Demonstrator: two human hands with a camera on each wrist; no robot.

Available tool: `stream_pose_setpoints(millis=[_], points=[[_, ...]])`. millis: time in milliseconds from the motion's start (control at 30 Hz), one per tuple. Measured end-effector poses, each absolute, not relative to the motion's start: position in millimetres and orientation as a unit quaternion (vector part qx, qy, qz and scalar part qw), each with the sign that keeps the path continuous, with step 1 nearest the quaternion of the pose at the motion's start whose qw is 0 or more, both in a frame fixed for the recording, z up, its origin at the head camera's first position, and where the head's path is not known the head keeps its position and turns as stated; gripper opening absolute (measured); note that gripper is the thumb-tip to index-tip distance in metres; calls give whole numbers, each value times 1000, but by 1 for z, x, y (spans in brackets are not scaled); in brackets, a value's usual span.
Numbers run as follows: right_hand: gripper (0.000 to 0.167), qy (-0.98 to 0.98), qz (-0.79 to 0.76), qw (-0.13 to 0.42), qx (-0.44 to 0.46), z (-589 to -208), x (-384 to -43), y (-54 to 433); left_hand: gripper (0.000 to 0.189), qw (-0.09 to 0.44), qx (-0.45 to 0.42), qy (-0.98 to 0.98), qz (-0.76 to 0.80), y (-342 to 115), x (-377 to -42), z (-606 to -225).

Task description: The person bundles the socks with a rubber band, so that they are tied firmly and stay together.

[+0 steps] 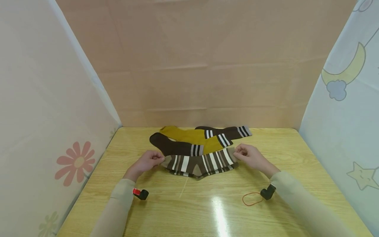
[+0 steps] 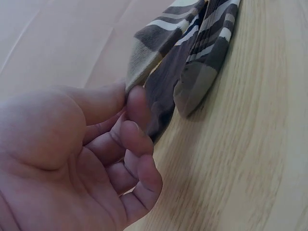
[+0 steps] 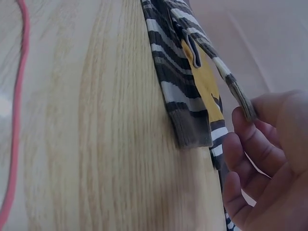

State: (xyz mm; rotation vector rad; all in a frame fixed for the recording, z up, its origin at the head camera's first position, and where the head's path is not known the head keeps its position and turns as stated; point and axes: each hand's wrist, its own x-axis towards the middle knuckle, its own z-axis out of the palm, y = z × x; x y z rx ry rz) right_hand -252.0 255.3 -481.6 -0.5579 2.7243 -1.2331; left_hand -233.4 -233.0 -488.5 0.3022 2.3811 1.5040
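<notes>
A brown sock with white and tan stripes [image 1: 211, 162] is stretched between both hands, just over a matching striped sock [image 1: 229, 168] that lies on the table. My left hand [image 1: 149, 160] pinches its tan toe [image 2: 147, 57] between thumb and forefinger. At the other end, my right hand [image 1: 250, 156] pinches the tan cuff [image 3: 243, 102]. The lower sock's toe [image 2: 195, 86] and cuff [image 3: 190, 127] show apart from the fingers in the wrist views. The upper sock covers most of the lower one in the head view.
Behind lie dark brown socks [image 1: 177, 147] and mustard socks [image 1: 189, 134] with striped cuffs, overlapping. A red elastic loop [image 1: 251, 204] rests on the wooden table [image 1: 165, 214] at front right. Fabric walls stand left [image 1: 44, 115], right and behind.
</notes>
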Motion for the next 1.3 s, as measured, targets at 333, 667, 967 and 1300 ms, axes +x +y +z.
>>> stream_pose_setpoints(millis=[333, 667, 967, 1300], points=[[12, 897, -397, 61, -186, -491, -252, 258, 20, 166, 116, 836, 510, -234, -233, -491], [7, 904, -373, 44, -204, -500, -254, 259, 19, 149, 133, 858, 473, -231, -233, -495], [4, 916, -333, 27, -220, -508, -256, 258, 16, 129, 152, 871, 450, -229, -232, -499], [6, 928, -295, 12, -228, -511, -260, 256, 13, 127, 147, 887, 418, -228, -232, -501]])
